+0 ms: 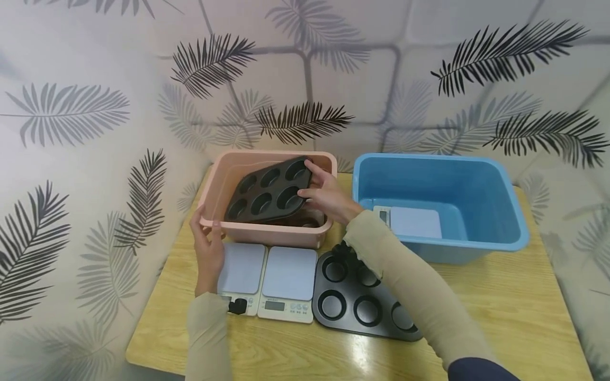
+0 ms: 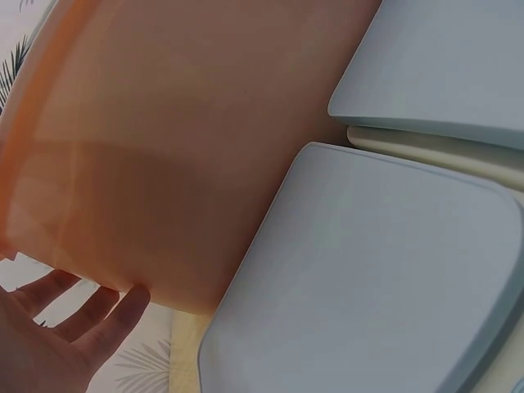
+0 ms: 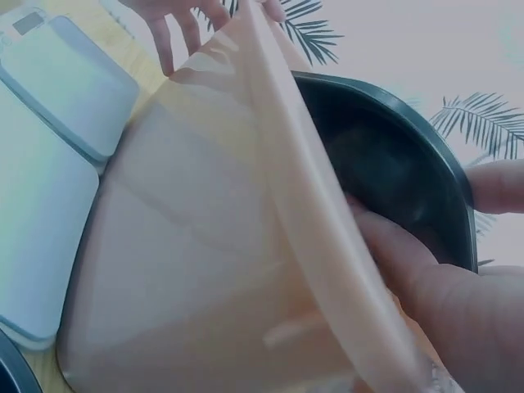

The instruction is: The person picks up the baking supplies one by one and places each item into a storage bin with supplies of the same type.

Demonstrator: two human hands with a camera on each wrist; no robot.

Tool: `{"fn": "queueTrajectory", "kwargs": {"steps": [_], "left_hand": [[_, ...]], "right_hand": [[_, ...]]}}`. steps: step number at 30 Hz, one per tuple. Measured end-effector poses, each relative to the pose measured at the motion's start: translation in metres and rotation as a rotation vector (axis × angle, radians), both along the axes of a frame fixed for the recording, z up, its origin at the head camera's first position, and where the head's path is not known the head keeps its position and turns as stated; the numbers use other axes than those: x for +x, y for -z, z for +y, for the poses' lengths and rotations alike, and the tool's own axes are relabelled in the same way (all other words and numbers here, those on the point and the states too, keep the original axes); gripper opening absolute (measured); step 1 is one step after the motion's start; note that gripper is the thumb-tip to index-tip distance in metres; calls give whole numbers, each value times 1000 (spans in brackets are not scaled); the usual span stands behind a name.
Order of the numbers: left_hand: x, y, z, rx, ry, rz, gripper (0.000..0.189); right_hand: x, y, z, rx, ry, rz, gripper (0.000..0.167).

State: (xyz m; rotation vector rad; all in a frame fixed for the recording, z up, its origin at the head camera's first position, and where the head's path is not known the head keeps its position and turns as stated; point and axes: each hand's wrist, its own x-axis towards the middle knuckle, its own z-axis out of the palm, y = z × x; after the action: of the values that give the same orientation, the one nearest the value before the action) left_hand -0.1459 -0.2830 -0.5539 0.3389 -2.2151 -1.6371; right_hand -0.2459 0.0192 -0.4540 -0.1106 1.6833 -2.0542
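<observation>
Holding a tray (image 1: 267, 191) tilted in the pink bin (image 1: 267, 233), left on the table (image 1: 162, 328)
The right hand (image 1: 329, 196) pinches the tray's right end, while the left hand (image 1: 208, 254) grips the bin's near left corner, beyond the scales (image 1: 289, 272); a firm thumb on the tray and a well-braced bin should help stop the tray's edges scraping the walls
</observation>
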Motion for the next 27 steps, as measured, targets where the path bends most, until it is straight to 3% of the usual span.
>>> {"fn": "queueTrajectory", "kwargs": {"steps": [10,15,22,27], "left_hand": [[1,5,-1,-8,-7,14,59],[0,6,-1,-25,-9,34,58],[-1,4,1,-16,-5,29,58],[-1,5,0,-9,-9,30,58]], "right_hand": [[4,6,-16,-6,-21,-28,94],[4,5,-23,45,-9,-42,95],[6,-7,-23,193,-26,-85,96],[6,-17,-16,395,-23,8,102]]}}
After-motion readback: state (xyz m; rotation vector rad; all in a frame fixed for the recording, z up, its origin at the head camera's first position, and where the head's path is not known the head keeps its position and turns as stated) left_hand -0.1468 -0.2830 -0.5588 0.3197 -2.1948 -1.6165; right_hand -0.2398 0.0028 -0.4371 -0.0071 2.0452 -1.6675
